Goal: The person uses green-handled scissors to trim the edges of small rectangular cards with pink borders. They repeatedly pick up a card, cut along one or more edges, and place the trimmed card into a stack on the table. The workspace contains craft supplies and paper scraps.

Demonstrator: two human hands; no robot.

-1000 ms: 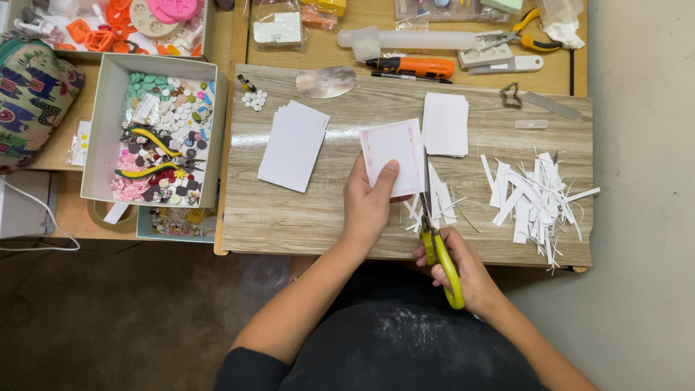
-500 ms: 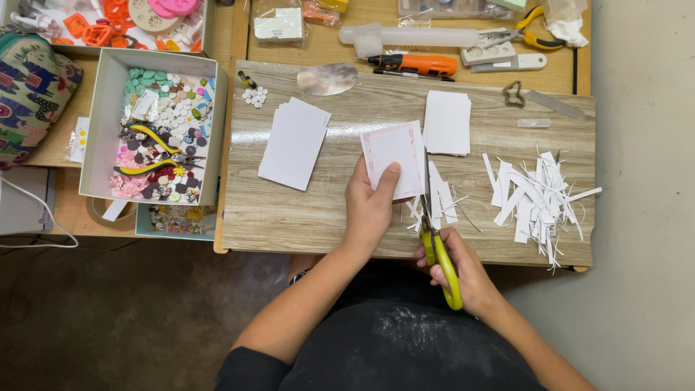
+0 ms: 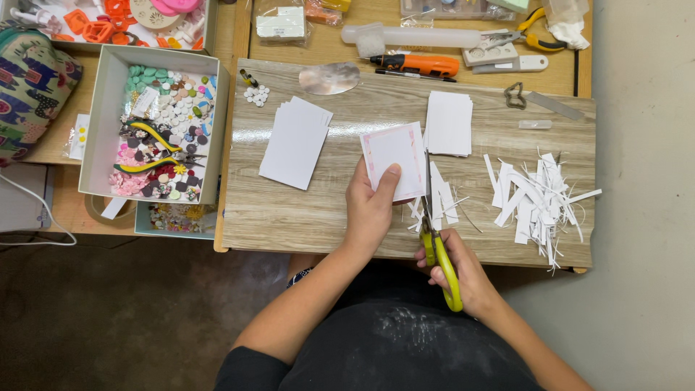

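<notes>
A: Step in hand, by my read: trimming the right edge of a white card (image 3: 394, 161). The card lies on the wooden counter (image 3: 311, 210), near its middle, with a faint pink border showing.

B: Left hand (image 3: 371, 206)?

A: Pinning the card's near edge. Thumb on top, fingers (image 3: 360, 174) closed against the left side, so clamped on the card.

B: And the right hand (image 3: 463, 279)?

A: Closed through the loops of yellow-handled scissors (image 3: 436, 239). The blades run up along the card's right edge, tips pointing far. Whether the blades are apart or together I cannot tell; they look like 1 thin line.

B: Card relative to the fingers?

A: Directly under the left thumb, touching. The right hand sits nearer and to the right of it, with only the blades reaching the card.

B: What does the next move call for?

A: Judging only: a straight cut along that border, with the card held flat so it does not twist.

B: Surroundings?

A: 2 stacks of white cards, 1 at the left (image 3: 295, 142), 1 just beyond the blade tips (image 3: 449, 123). A heap of white paper strips (image 3: 536, 195) at the right. A box of buttons and beads (image 3: 156, 134) off the counter's left end.
</notes>
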